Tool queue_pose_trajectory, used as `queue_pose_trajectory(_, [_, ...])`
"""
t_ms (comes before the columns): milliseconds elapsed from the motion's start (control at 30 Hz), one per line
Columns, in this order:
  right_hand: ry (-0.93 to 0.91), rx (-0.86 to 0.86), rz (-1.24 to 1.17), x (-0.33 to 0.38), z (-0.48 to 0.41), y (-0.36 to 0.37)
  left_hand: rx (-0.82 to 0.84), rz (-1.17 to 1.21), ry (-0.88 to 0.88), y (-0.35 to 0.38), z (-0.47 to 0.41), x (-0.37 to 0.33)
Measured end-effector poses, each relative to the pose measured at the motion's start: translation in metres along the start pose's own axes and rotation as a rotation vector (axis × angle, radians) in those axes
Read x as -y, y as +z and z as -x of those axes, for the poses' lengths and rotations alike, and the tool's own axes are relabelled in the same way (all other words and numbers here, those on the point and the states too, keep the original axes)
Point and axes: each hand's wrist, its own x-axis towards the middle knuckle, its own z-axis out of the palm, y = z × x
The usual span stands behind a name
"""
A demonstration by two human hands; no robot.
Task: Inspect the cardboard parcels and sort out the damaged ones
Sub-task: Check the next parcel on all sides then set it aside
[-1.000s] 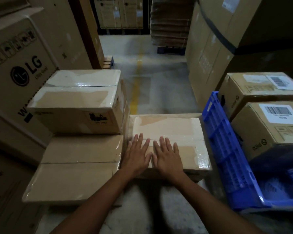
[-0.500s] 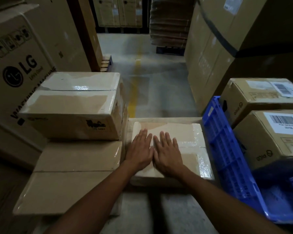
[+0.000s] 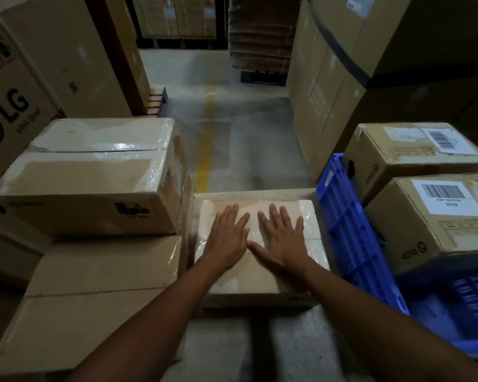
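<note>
A low taped cardboard parcel (image 3: pixel 311 216) lies on the floor straight ahead. My left hand (image 3: pixel 226 238) and my right hand (image 3: pixel 283 241) rest flat on its top, side by side, fingers spread, holding nothing. To the left, a taped parcel (image 3: pixel 89 175) sits on top of a larger flat parcel (image 3: pixel 102 271). On the right, two labelled parcels stand in a blue crate (image 3: pixel 348 224): a near one (image 3: pixel 436 216) and a far one (image 3: pixel 406 153).
A big LG carton (image 3: pixel 11 106) stands at the far left. Tall stacked cartons (image 3: pixel 342 64) rise on the right. Between them runs a concrete aisle with a yellow line (image 3: pixel 207 139), and a stack of flat cardboard (image 3: pixel 260 31) sits at its far end.
My hands slid further away along the parcel's top and spread a little apart. The view came closer to the parcel.
</note>
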Motion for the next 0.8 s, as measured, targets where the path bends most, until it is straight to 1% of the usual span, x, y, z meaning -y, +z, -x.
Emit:
queue_pose_trajectory(133, [-0.002, 0.075, -0.013, -0.005, -0.004, -0.011, 0.045, -0.043, -0.019, 0.004, 0.003, -0.005])
queue_pose_trajectory(267, [0.062, -0.025, -0.052, 0.010, 0.023, -0.003, 0.045, -0.063, 0.052, 0.014, 0.019, -0.010])
queue_pose_trajectory(333, [0.077, -0.028, -0.066, 0.016, 0.033, 0.008, 0.041, -0.053, 0.062, 0.015, 0.022, -0.011])
queue_pose_trajectory(433, [0.103, 0.015, -0.092, 0.017, 0.031, 0.006, 0.042, -0.065, 0.055, 0.014, 0.023, -0.014])
queue_pose_trajectory(500, [0.134, 0.016, -0.086, 0.021, 0.036, -0.002, 0.010, -0.086, 0.061, 0.011, 0.028, -0.018])
queue_pose_trajectory(567, [0.161, -0.028, -0.062, 0.029, 0.052, -0.002, -0.069, -0.071, 0.066, 0.011, 0.040, -0.022])
queue_pose_trajectory(633, [0.172, -0.034, -0.065, 0.034, 0.067, 0.006, -0.133, -0.069, 0.086, 0.016, 0.052, -0.025])
queue_pose_trajectory(700, [0.171, -0.016, -0.069, 0.035, 0.072, 0.011, -0.128, -0.048, 0.088, 0.021, 0.055, -0.025])
queue_pose_trajectory(800, [0.122, 0.005, -0.066, 0.028, 0.063, 0.007, -0.104, -0.038, 0.076, 0.019, 0.051, -0.028])
